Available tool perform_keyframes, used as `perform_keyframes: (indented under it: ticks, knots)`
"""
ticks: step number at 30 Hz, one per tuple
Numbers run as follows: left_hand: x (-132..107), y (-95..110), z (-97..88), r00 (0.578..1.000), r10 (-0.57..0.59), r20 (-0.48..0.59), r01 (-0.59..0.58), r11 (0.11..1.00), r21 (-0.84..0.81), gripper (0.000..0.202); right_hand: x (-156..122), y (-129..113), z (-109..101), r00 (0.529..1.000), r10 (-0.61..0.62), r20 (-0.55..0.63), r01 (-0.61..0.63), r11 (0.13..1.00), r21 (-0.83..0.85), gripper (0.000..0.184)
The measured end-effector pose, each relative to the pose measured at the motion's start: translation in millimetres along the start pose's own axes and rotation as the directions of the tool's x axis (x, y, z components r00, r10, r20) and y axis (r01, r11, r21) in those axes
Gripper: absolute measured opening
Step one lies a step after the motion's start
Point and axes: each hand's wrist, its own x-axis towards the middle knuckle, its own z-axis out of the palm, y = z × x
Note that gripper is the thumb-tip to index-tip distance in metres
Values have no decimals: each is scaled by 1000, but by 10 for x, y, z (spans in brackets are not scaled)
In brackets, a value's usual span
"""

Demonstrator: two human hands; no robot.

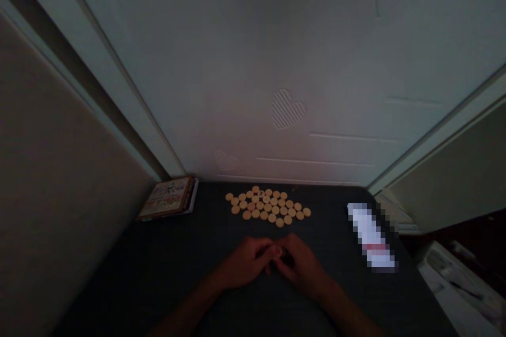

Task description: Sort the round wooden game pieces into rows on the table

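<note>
My left hand (pixel 247 262) and my right hand (pixel 301 263) rest together on the dark table (pixel 166 268), fingers curled and touching each other at the middle. What lies between the fingers is too dim to make out. Beyond them, several round tan wooden discs (pixel 268 206) lie flat in a tight cluster near the wall, a short way from my fingertips.
A flat box with a printed lid (pixel 168 198) sits at the table's back left corner. A blurred white object (pixel 371 237) lies at the right. A white wall with a heart pattern (pixel 288 109) stands behind; the table's right edge drops off to clutter.
</note>
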Motion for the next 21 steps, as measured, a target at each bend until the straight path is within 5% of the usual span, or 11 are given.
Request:
perform_keyframes:
  ticks: [5, 21]
  knots:
    - [18, -11, -38, 1000, 16, 10, -17, 994, 108, 45, -21, -20, 32, 989, 137, 57, -145, 972, 185, 15]
    - [-3, 27, -15, 990, 142, 25, -144, 970, 196, 38, 1, -140, -94, 956, 269, 117, -292, 829, 478, 25]
